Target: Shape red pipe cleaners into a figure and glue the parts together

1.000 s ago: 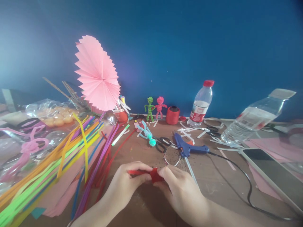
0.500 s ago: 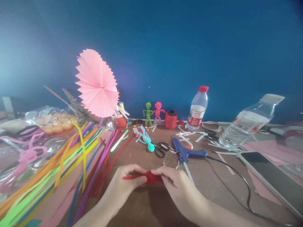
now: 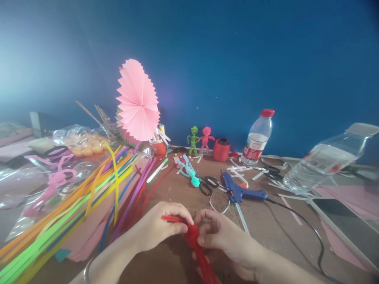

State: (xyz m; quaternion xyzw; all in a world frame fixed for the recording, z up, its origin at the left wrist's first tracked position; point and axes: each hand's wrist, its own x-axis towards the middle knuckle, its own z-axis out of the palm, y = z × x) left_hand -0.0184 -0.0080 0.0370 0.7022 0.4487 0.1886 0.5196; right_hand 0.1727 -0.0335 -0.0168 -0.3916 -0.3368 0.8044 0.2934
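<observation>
Between my two hands is a red pipe-cleaner piece [image 3: 192,236], wound into a knob with several long strands hanging down toward me. My left hand [image 3: 170,223] pinches it by the upper left side, and a short red end sticks out leftward past the fingers. With fingers curled, my right hand [image 3: 217,234] grips the knob from the right. Just beyond lie a light-blue pipe-cleaner figure [image 3: 189,171], black-handled scissors [image 3: 209,184] and a blue glue gun [image 3: 241,192].
Bundled coloured pipe cleaners [image 3: 74,213] spread across the left. Green [image 3: 193,141] and pink [image 3: 206,139] figures stand by the wall beside a red spool [image 3: 221,150]. Two water bottles [image 3: 257,138], a phone [image 3: 343,225] and the glue gun's black cord [image 3: 310,228] occupy the right.
The view has swung slightly left. The red piece has turned so its long strands now show hanging toward me. My right-hand fingers have shifted around the knob.
</observation>
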